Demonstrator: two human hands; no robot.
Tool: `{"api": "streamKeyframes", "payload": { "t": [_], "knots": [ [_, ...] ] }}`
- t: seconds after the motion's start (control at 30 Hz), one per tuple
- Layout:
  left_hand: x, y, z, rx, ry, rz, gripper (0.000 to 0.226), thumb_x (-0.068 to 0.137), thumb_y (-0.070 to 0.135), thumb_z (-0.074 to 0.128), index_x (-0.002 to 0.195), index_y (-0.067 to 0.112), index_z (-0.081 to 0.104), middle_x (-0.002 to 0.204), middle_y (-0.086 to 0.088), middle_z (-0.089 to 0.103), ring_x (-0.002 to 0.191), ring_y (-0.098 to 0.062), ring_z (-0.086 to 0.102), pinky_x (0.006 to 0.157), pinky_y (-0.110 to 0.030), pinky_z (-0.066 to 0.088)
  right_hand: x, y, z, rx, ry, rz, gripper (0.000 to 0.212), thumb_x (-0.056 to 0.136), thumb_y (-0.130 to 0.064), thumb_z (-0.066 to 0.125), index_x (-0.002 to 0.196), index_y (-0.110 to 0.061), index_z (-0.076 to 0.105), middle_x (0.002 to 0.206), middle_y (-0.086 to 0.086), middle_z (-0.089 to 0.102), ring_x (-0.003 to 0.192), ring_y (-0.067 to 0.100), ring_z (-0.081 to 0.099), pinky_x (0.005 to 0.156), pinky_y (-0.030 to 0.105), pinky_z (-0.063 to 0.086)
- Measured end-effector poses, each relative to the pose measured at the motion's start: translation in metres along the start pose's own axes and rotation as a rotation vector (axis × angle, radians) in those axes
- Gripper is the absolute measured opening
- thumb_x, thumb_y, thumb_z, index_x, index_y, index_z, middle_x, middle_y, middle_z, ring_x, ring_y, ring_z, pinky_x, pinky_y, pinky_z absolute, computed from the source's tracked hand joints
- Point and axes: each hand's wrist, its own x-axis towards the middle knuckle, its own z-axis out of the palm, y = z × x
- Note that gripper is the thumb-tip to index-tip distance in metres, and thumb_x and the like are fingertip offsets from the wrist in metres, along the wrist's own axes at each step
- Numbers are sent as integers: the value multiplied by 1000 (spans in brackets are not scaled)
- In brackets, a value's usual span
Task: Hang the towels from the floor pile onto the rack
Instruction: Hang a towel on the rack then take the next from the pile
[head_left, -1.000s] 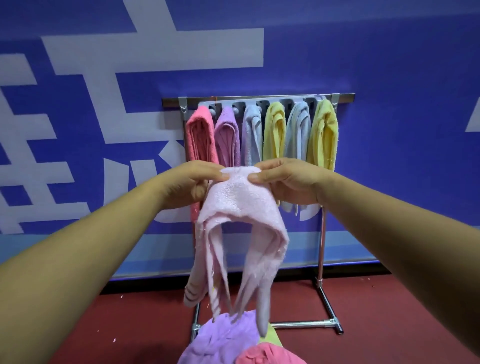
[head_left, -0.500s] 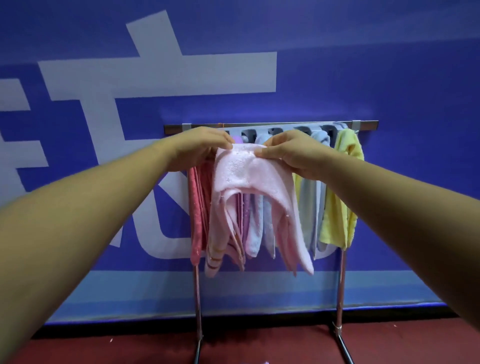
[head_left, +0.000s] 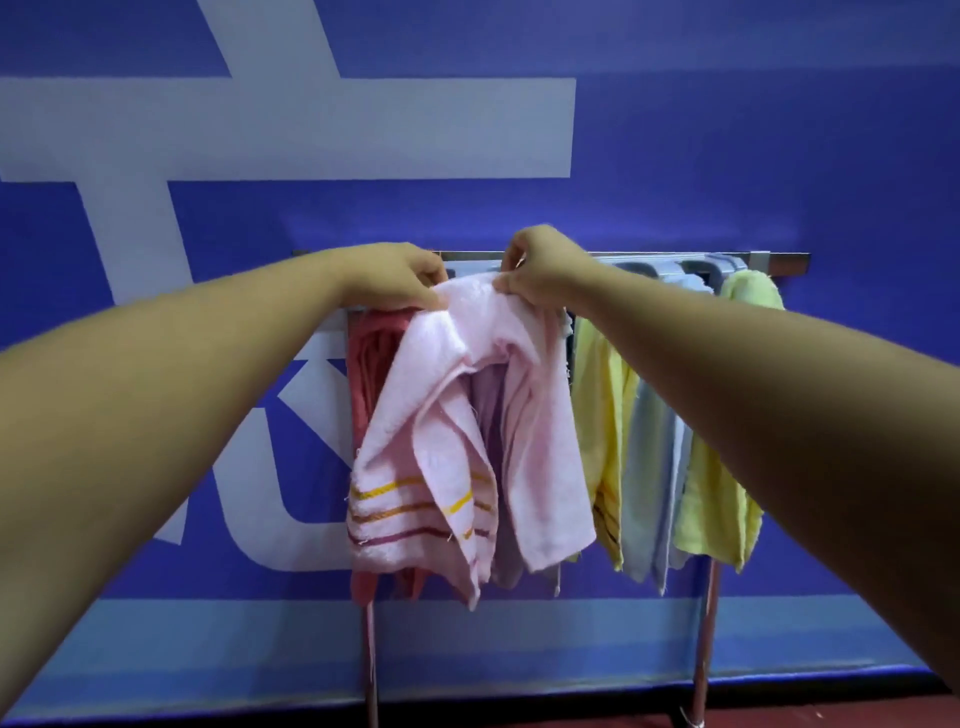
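Observation:
A pale pink towel (head_left: 457, 426) with yellow and dark pink stripes hangs folded from both my hands, right at the top bar of the metal rack (head_left: 779, 258). My left hand (head_left: 400, 278) pinches its top left edge. My right hand (head_left: 540, 270) pinches its top right edge, just in front of the bar. Behind it on the rack hang a coral towel (head_left: 363, 374), a lilac towel (head_left: 488, 410), a yellow towel (head_left: 602, 415), a light blue towel (head_left: 649, 467) and a yellow-green towel (head_left: 717, 493). The floor pile is out of view.
The rack stands against a blue wall (head_left: 727, 156) with large white lettering. Its two metal legs (head_left: 704, 649) reach down to a strip of red floor (head_left: 831, 714) at the bottom right.
Both hands have lifted the pink towel from waist height up to the rack's top bar. The view has tilted up and moved closer, so the floor pile has dropped out of sight.

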Motion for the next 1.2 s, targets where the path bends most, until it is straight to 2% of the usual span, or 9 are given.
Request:
{"api": "streamKeyframes", "payload": {
  "t": [0.13, 0.23, 0.37, 0.5, 0.63, 0.83, 0.97, 1.1, 1.2],
  "knots": [
    [13, 1, 15, 61, 167, 61, 8, 90, 20, 62, 83, 17, 63, 77, 4, 58, 75, -18, 51, 62, -28, 38, 6, 11, 19, -113, 154, -40, 7, 95, -30, 61, 93, -26, 56, 97, -6, 58, 92, 19, 47, 96, 41, 32],
    [21, -4, 19, -236, 326, 13, 10, 90, 17, 64, 97, 13, 70, 94, -3, 70, 82, -15, 58, 76, -30, 47, 12, 16, 18, 116, 233, -12, 8, 91, -32, 64, 93, -25, 61, 96, -6, 64, 95, 21, 58, 86, 34, 39],
    [25, -5, 36, 164, 300, 33, 15, 94, 27, 57, 106, 19, 56, 102, 2, 66, 95, -21, 57, 87, -35, 36, 3, 26, 36, -285, 184, -97, 12, 93, -36, 61, 98, -27, 56, 101, -5, 62, 110, 27, 51, 96, 46, 34],
    [11, 3, 45, 395, 540, 149, 10, 90, 16, 56, 100, 13, 59, 104, -12, 59, 102, -34, 50, 87, -42, 36, -14, 21, 38, -553, 419, -371, 4, 85, -16, 60, 86, -15, 64, 94, 7, 59, 97, 33, 53, 74, 38, 28],
    [-16, 15, 60, 141, 545, 166, 20, 87, 9, 50, 103, 6, 62, 105, -18, 66, 99, -37, 60, 85, -40, 45, -44, 9, 41, -440, 214, -251, 17, 88, -29, 52, 86, -13, 58, 87, 12, 61, 82, 36, 56, 64, 34, 32],
    [-43, 20, 87, -166, 390, 89, 55, 92, 13, 59, 144, 13, 41, 132, -11, 58, 120, -26, 55, 89, -25, 37, -68, 25, 62, 306, -91, -51, 30, 76, -29, 66, 102, -14, 61, 89, 0, 67, 84, 19, 63, 71, 33, 49],
    [-36, 10, 102, -123, 470, 38, 56, 87, 9, 59, 139, 11, 39, 117, -19, 63, 105, -37, 61, 73, -32, 39, -79, 38, 82, 251, 51, -96, 37, 83, -17, 66, 120, -16, 57, 102, 2, 68, 91, 18, 61, 73, 32, 44],
    [-29, 11, 107, -72, 558, 4, 52, 81, -2, 54, 131, 8, 43, 104, -23, 64, 94, -40, 60, 70, -38, 43, -70, 34, 86, 296, 199, -65, 6, 88, -13, 54, 88, -15, 60, 74, -1, 60, 72, 20, 54, 62, 31, 31],
    [-22, 16, 101, -346, 771, -56, 30, 90, 5, 45, 117, 10, 56, 103, -16, 66, 93, -33, 59, 76, -38, 44, -62, 30, 75, 380, 312, -33, 24, 89, -13, 52, 67, -22, 46, 60, -6, 46, 58, 9, 43, 53, 26, 30]
  ]
}}
